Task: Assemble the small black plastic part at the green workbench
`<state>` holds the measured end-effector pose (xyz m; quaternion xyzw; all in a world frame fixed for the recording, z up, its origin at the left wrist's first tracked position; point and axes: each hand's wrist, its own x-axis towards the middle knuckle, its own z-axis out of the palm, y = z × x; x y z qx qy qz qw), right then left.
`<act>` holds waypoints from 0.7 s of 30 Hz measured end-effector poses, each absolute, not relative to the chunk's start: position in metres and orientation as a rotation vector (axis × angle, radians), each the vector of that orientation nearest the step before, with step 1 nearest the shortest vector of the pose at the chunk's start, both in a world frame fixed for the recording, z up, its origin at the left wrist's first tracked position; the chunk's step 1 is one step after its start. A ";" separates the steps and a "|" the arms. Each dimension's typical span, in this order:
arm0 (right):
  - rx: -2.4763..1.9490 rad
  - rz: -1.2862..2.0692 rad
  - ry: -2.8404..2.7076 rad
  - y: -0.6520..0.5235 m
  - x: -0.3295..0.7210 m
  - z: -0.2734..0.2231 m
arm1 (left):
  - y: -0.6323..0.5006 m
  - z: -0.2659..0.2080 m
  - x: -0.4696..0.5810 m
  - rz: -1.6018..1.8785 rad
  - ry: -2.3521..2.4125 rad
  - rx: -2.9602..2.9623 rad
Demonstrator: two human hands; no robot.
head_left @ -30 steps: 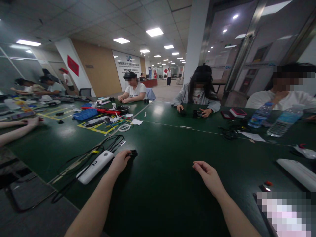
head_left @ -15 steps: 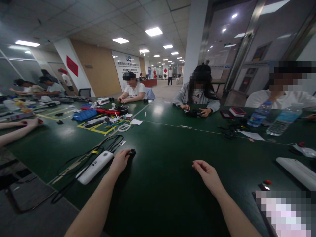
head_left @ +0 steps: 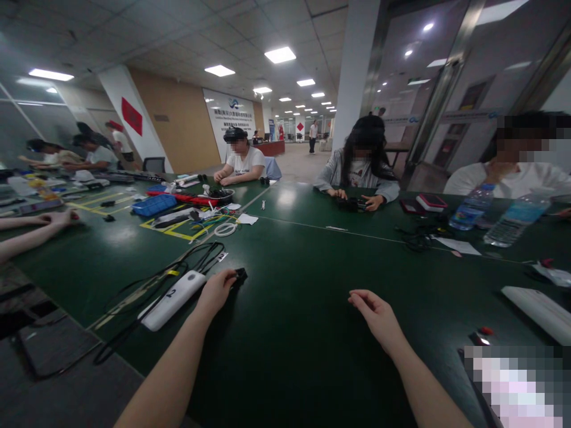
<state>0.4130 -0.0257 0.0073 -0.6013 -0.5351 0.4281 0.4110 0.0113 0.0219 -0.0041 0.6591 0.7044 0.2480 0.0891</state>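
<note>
My left hand (head_left: 217, 291) rests on the green table (head_left: 294, 339), its fingers closed on the edge of a small black object (head_left: 241, 275) whose kind I cannot make out. Part of that object is covered by my fingertips. Just left of this hand lies a white power bank-like case (head_left: 173, 300) marked "2", with black cables (head_left: 200, 260) beside and across it. My right hand (head_left: 373, 312) lies apart on the right, fingers curled together and thumb close to them, with nothing visible between them.
A pixelated phone-like device (head_left: 513, 386) and another white case (head_left: 535, 312) lie at right. Bottles (head_left: 517, 220) stand beyond. Cables, a blue basket (head_left: 154, 205) and loose parts lie at far left. People sit across the table; another person's hand (head_left: 60, 220) is at left.
My hands and the things near them have hardly moved. The view has shifted very slightly. In the far background a standing person has moved a little to the right.
</note>
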 end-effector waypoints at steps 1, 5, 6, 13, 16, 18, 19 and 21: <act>-1.511 1.077 -1.350 -0.026 0.413 0.007 | 0.022 -0.004 0.012 0.735 2.099 1.952; -1.540 1.082 -1.345 -0.027 0.412 0.011 | 0.021 -0.002 0.013 0.727 2.118 1.912; -1.546 1.080 -1.340 -0.028 0.412 0.012 | 0.021 -0.002 0.014 0.723 2.121 1.913; -1.540 1.082 -1.331 -0.028 0.412 0.013 | 0.018 0.003 0.018 0.647 2.165 1.953; -1.531 1.084 -1.315 -0.029 0.412 0.014 | 0.017 0.005 0.019 0.623 2.175 1.985; -1.529 1.086 -1.311 -0.029 0.412 0.014 | 0.016 0.006 0.020 0.611 2.195 1.980; -1.530 1.087 -1.311 -0.029 0.412 0.015 | 0.016 0.006 0.021 0.605 2.209 1.973; -1.528 1.089 -1.316 -0.029 0.412 0.014 | 0.016 0.007 0.022 0.592 2.228 1.964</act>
